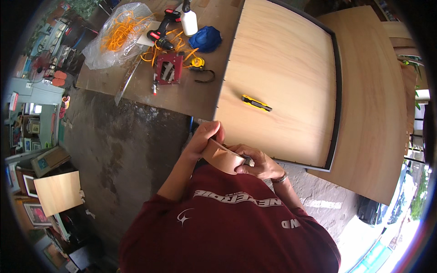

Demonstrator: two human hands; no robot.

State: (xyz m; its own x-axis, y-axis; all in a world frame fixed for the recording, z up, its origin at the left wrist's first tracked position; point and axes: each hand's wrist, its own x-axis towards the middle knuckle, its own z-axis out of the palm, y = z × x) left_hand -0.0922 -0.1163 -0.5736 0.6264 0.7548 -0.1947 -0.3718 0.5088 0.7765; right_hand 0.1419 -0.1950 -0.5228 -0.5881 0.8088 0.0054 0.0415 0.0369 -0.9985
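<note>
A wide tan roll of tape (223, 157) is held between my two hands, close to my chest. My left hand (207, 136) grips its upper left side, with the thumb on top. On the opposite side, my right hand (257, 163) is closed round the roll, its fingers curled over the edge. Just beyond my hands lies a light wooden panel (282, 68) with a dark frame along its edges. A yellow and black utility knife (256, 103) rests on that panel.
At the far left, a worktable (102, 77) bears a cordless drill (163, 31), a white spray bottle (188, 22), a blue cloth-like bundle (205, 39), a tape measure (197, 63), a dark red clamp-like tool (168, 69) and orange cord (120, 34). A larger plywood sheet (371, 100) lies to the right.
</note>
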